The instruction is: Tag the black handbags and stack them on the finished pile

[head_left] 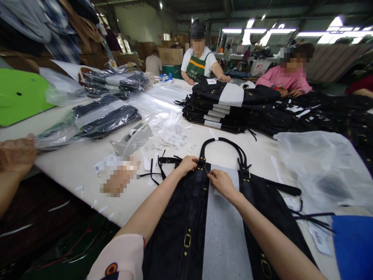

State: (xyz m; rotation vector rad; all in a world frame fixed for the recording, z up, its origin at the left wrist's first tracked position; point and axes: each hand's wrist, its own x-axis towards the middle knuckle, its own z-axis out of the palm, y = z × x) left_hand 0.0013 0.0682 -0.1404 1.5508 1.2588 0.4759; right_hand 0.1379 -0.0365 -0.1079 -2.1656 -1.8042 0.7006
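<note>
A black bag point(186, 217) with brass buckles lies in front of me, a pale grey sheet point(224, 225) running down its middle. Its looped handle point(223, 140) points away from me. My left hand point(189, 164) is closed at the base of the handle's left end, by the metal fitting. Just to the right, my right hand point(220, 179) pinches a thin strand that runs up to that fitting; what the strand is made of is too small to tell. Black straps with loose cords stick out on both sides of the bag.
Beyond the bag stands a stack of black bags point(215, 105). Plastic-wrapped bags point(107, 116), a grey tool point(132, 138) and scattered labels point(171, 134) lie left. Clear plastic point(317, 167) and a blue sheet point(354, 241) are right. Another person's hand point(17, 155) shows at far left; people work opposite.
</note>
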